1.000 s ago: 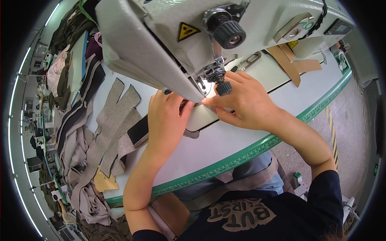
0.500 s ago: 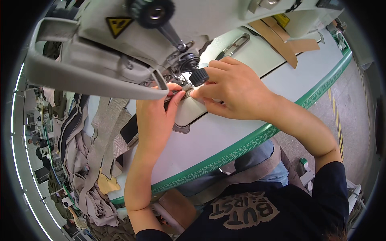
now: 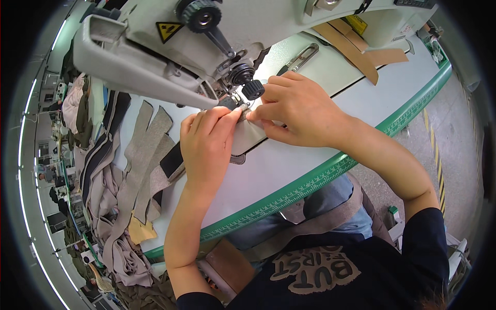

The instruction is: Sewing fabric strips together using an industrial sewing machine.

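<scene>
Under the head of a grey-white sewing machine lies a small piece of grey woven fabric, beside the presser foot and needle area. My left hand is closed at its left edge, thumb and fingers pressed together on it. From the right, my right hand pinches its other side with bent fingers, next to a black ridged knob. Both sets of fingertips nearly meet. A dark piece of material shows just beyond my left fingers; whether it joins the grey fabric I cannot tell.
Grey fabric strips and a heap of cloth lie at the left. A metal-handled cutter and brown card pieces rest at the back right. A green ruler-marked edge borders the white table. Grey fabric lies across my lap.
My left fingers have shifted from an upright pinch to a flatter grip over the fabric. My right hand stays nearly in place. The whole view has shifted slightly.
</scene>
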### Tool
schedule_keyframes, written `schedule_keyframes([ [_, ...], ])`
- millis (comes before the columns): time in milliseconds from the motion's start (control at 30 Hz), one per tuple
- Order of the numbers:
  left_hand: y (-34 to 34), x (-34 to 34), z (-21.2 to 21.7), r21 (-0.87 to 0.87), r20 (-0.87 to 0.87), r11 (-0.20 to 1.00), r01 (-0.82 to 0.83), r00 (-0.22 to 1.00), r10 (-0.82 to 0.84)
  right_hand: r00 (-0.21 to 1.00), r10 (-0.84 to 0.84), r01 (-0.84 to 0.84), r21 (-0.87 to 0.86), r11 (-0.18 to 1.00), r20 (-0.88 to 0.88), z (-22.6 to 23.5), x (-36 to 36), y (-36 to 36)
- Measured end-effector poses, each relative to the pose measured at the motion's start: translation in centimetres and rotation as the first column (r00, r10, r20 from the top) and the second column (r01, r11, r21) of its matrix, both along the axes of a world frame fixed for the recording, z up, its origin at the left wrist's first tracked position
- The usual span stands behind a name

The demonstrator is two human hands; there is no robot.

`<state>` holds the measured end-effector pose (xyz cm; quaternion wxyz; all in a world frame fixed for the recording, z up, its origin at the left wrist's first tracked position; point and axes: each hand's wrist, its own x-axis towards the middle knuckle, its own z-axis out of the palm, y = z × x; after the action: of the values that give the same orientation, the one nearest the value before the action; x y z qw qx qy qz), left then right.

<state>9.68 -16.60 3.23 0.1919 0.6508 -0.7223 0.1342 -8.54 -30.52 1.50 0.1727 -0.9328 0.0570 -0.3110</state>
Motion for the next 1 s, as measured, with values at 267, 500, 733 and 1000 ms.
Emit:
schedule_keyframes([
  [267, 0.9, -0.8, 0.0, 0.026, -0.034, 1.000, -0.007, 0.999, 0.008, 0.999, -0.049, 0.049, -0.006, 0.999, -0.015, -0.3, 0.2, 0.2],
  [500, 0.9, -0.4, -0.3, 0.021, -0.036, 1.000, 0.000, 0.999, 0.000, 0.997, -0.066, 0.064, -0.035, 0.997, -0.034, -0.4, 0.4, 0.3],
  [733, 0.8, -0.7, -0.3, 0.064, -0.048, 0.997, -0.040, 0.998, 0.043, 0.997, -0.067, 0.069, -0.047, 0.997, 0.043, -1.3, 0.5, 0.1],
  [1000, 0.7, -0.8, -0.2, 0.066, -0.075, 0.997, -0.050, 0.996, 0.055, 0.997, -0.079, 0.079, -0.056, 0.995, -0.007, -0.9, 0.5, 0.2],
])
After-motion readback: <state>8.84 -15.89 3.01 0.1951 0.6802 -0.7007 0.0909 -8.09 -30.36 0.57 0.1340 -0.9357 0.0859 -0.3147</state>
